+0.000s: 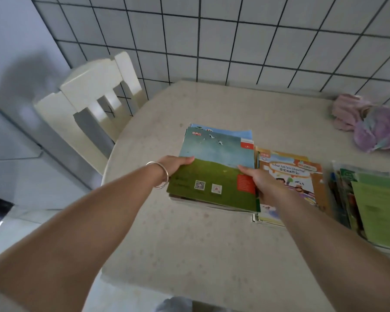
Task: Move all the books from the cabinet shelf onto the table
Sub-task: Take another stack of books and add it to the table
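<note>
Your hands grip a stack of books [214, 174] from both sides: your left hand [175, 166] curls round its left edge, thumb on the green-and-sky cover, and your right hand [260, 181] curls round its right edge the same way. The stack sits low over the pale desk [189, 244]; whether it touches is unclear. Just beside it on the right lies a second pile of books [288, 174], then a green pile [369, 203]. A pink cloth [369, 122] lies at the far right

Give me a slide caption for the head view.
Both hands, left and right, hold a book stack over the table.
</note>
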